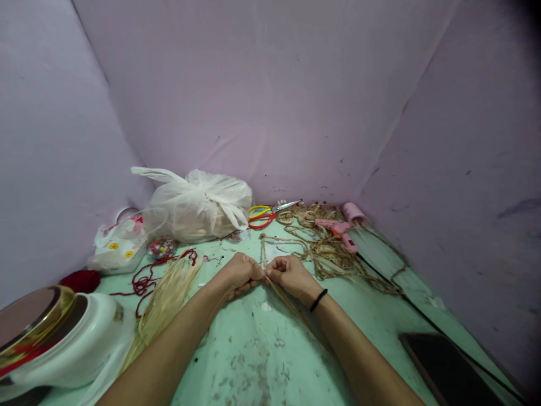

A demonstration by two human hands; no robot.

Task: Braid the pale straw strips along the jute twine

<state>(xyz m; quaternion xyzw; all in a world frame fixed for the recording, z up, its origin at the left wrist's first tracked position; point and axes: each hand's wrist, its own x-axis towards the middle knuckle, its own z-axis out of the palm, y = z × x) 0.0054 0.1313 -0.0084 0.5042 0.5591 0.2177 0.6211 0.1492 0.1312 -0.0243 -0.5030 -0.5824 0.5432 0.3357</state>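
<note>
A thin tan fibre cord [264,249] runs away from my fingertips over the green tabletop [249,338]. My left hand [242,275] pinches it between thumb and forefinger, with the other fingers curled in. Right beside it, my right hand [292,276] grips the same cord, thumb and fingertips pressed together. The two hands almost touch. Loose tan strands [291,304] trail from the grip toward me and pass under my right forearm. Whether the cord is twisted or braided at the pinch is hidden by my fingers.
Pale dry fibre strips [169,287] and dark red yarn [143,282] lie left, near a white-and-gold container [80,338]. Behind are a tied white plastic bag [203,206] and scissors [270,214]. Right are tangled twine [329,254], a pink glue gun [342,234] and a phone [448,366].
</note>
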